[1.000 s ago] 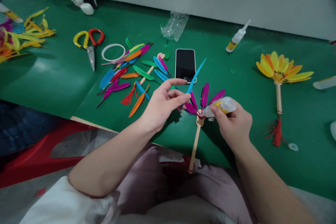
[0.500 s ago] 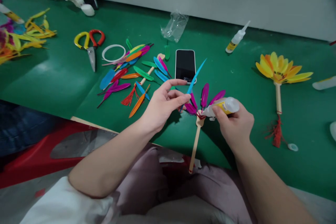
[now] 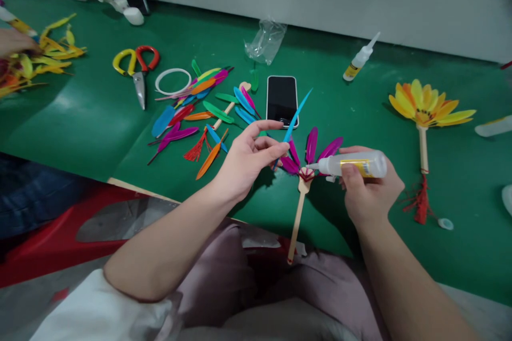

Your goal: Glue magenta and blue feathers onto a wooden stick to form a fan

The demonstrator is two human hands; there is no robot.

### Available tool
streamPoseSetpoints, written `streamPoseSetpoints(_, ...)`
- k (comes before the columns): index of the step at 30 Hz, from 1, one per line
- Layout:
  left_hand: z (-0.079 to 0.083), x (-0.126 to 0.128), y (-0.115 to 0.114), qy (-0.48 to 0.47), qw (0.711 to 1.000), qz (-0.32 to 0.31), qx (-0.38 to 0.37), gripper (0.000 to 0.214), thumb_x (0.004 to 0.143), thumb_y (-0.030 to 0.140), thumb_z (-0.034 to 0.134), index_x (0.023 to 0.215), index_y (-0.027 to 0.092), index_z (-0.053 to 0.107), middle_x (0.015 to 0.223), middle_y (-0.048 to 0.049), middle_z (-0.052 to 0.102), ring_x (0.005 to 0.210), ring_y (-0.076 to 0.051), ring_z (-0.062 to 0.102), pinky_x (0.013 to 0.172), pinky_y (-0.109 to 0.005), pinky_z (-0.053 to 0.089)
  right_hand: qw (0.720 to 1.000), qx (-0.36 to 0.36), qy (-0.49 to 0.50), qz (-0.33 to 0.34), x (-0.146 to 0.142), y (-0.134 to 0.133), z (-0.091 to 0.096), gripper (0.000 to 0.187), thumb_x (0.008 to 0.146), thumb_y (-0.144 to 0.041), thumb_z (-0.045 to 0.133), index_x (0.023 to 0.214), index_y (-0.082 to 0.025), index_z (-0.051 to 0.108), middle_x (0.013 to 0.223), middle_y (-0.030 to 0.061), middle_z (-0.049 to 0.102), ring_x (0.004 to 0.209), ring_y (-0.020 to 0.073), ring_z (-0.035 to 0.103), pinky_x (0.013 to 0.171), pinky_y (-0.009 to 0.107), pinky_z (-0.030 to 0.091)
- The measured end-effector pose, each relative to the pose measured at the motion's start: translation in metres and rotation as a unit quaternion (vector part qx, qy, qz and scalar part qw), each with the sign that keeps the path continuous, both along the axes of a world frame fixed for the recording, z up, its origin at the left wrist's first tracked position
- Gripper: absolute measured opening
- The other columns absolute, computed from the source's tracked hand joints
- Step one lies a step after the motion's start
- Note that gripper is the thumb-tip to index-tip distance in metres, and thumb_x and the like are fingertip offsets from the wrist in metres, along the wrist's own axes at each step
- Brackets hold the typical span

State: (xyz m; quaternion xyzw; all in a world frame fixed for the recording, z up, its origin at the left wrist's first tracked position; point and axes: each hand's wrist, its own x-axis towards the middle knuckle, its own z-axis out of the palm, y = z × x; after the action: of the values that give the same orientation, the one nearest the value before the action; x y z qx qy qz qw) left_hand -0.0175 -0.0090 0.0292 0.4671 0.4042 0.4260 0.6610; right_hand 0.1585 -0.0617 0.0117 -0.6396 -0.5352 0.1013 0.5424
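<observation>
A blue feather (image 3: 295, 115) is pinched between the thumb and fingers of my left hand (image 3: 258, 157), its tip pointing up and right. My right hand (image 3: 372, 192) grips a clear glue bottle (image 3: 374, 164) with a yellow label, lying nearly level. Its nozzle points left, at the head of a wooden fan handle (image 3: 298, 213). Several magenta feathers (image 3: 312, 145) spread out from that head, where dark red marks show. The handle lies at the table edge, its lower end over my lap.
Loose coloured feathers (image 3: 218, 111), scissors (image 3: 138, 77), a white ring (image 3: 173, 81) and a phone (image 3: 282, 98) lie around. A second glue bottle (image 3: 361, 58) stands behind. At right lies a yellow feather fan (image 3: 424, 144). Another person's hand (image 3: 16, 42) is at far left.
My right hand has moved right and turned the glue bottle flatter, drawing its nozzle slightly up from the handle's head. My left hand barely moved. Another person's hand appeared at far left.
</observation>
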Motion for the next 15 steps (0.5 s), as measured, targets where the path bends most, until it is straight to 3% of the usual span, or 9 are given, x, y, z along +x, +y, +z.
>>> streamPoseSetpoints(10, -0.0018, 0.0007, 0.0006, -0.009, 1.000, 0.015, 0.006, 0.035, 0.070, 0.024, 0.064, 0.102, 0.019, 0.051, 0.061, 0.0050, 0.053, 0.052, -0.005, 0.049, 0.048, -0.015, 0.040, 0.992, 0.094, 0.080, 0.018, 0.0076, 0.0017, -0.0060, 0.029, 0.070, -0.044, 0.059, 0.087, -0.020, 0.061, 0.073, 0.0027, 0.062, 0.043, 0.0100, 0.051, 0.035, 0.024, 0.038)
streamPoseSetpoints(15, -0.0015, 0.0003, 0.0007, -0.007, 1.000, 0.012, 0.007, 0.034, 0.070, 0.023, 0.064, 0.102, 0.019, 0.051, 0.061, 0.0049, 0.053, 0.052, -0.005, 0.049, 0.048, -0.015, 0.041, 0.998, 0.008, 0.036, 0.047, 0.0092, -0.0006, -0.0001, 0.019, 0.070, -0.038, 0.060, 0.076, -0.020, 0.062, 0.061, -0.0007, 0.060, 0.044, 0.0100, 0.051, 0.039, 0.024, 0.039)
